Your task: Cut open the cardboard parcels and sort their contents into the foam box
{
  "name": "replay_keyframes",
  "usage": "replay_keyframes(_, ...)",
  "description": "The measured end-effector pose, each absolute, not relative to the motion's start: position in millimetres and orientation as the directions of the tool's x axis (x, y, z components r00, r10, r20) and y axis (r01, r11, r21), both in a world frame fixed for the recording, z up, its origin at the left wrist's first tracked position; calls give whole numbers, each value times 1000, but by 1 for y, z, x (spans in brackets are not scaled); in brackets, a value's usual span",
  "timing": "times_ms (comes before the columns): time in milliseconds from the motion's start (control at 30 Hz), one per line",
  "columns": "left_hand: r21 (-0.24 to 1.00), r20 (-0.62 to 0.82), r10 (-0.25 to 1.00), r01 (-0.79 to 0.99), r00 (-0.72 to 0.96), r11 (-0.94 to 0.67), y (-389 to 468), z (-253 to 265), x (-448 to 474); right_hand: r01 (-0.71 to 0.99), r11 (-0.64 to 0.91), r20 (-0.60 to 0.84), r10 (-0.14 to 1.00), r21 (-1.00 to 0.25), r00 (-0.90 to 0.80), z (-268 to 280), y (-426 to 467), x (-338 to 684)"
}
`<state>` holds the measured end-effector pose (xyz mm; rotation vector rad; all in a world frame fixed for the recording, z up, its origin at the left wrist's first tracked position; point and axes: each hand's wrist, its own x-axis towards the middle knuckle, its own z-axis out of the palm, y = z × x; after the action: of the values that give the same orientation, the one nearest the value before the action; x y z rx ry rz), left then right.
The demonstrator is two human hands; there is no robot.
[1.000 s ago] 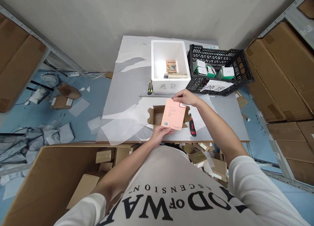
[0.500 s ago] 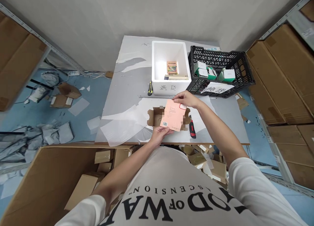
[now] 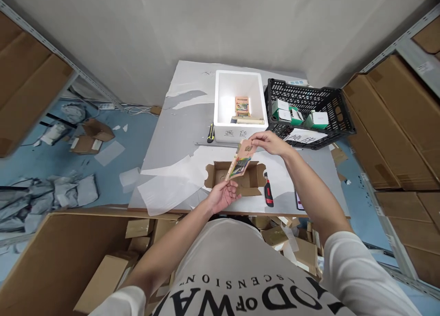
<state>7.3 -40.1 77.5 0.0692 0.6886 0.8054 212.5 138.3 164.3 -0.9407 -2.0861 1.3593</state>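
Note:
A thin book (image 3: 241, 160) with a pinkish-orange cover and a colourful picture is tilted above an open cardboard box (image 3: 254, 176). At its upper end my right hand (image 3: 270, 143) pinches the edge between thumb and fingers. My left hand (image 3: 222, 197) is below, palm turned up, other fingers loosely curled, with the book's lower corner at its thumb and forefinger. The small box lies on the table with its flaps spread. To its right is a red and black utility knife (image 3: 268, 193).
A white foam box (image 3: 240, 133) holding books stands behind my hands. Beside it, a black plastic crate (image 3: 309, 94) contains green and white boxes. A yellow and black cutter (image 3: 211, 133) and white sheets (image 3: 168, 187) lie on the table. A large carton (image 3: 37, 256) sits at lower left.
The book has been turned over, from its plain pink side with a barcode to its picture side. My left hand has rolled palm up. A phone edge now shows by my right forearm.

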Motion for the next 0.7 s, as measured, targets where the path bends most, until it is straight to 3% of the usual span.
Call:
replay_keyframes(133,463,-516,730,-571,448,678,-31,80,7,282,130,-20,880,-951,-474,178,176,217)
replay_keyframes(333,734,-512,840,-414,181,537,-46,65,-9,59,-82,-86,995,-995,-59,172,240,220)
replay_keyframes(533,921,-387,912,-98,-135,377,-68,58,-29,-144,-209,-249,892,-967,378,115,287,200)
replay_keyframes(700,956,-226,917,105,-330,273,-81,56,-38,-122,-278,-302,832,-953,465,76,300,184)
